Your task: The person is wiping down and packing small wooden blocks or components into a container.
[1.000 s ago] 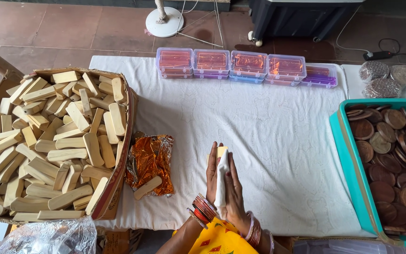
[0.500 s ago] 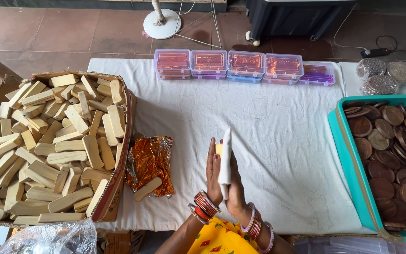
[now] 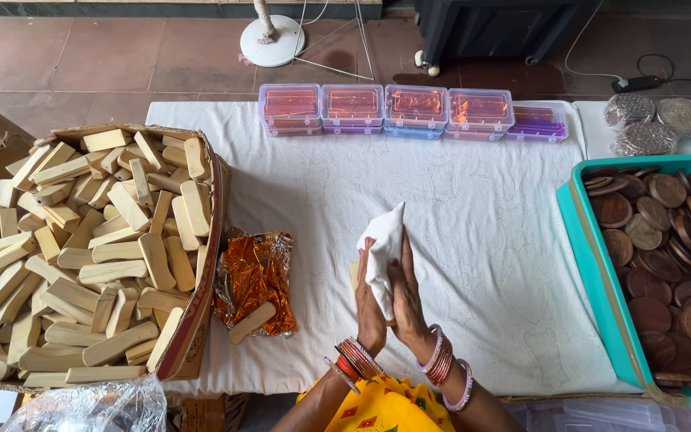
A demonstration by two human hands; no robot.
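Pressing white cloth (image 3: 382,244) between both hands (palms together).

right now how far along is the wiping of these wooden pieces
Early, it seems. Done: perhaps one wooden piece, lying apart on the orange foil wrapper. In hand: the left hand and right hand press a white cloth around a pale piece, mostly hidden between the palms. Left: the cardboard box is heaped with wooden blocks.

Box of wooden blocks (image 3: 81,248) at left; tray of discs (image 3: 665,264) at right; containers (image 3: 409,108) behind; hands with cloth (image 3: 381,248) at the near middle.
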